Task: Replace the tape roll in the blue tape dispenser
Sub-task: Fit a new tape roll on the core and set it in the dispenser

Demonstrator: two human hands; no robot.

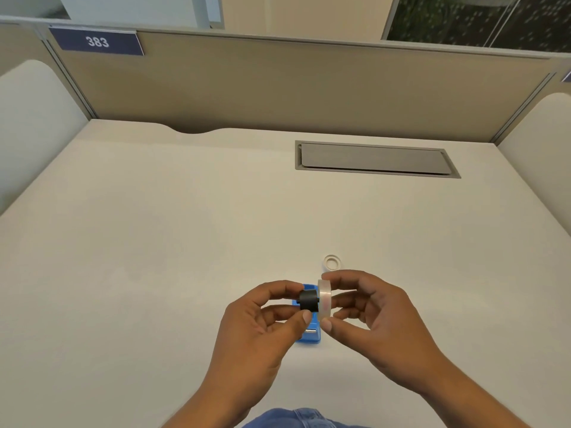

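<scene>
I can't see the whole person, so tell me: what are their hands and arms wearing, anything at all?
Nothing shows on either: the left hand and right hand are bare, without gloves, rings or a watch, and both forearms are uncovered with no sleeves in view. Only blue denim shows at the bottom edge.

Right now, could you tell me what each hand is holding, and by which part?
The left hand pinches the black spool hub at its end; the right hand grips the clear tape roll by its rim.
</scene>
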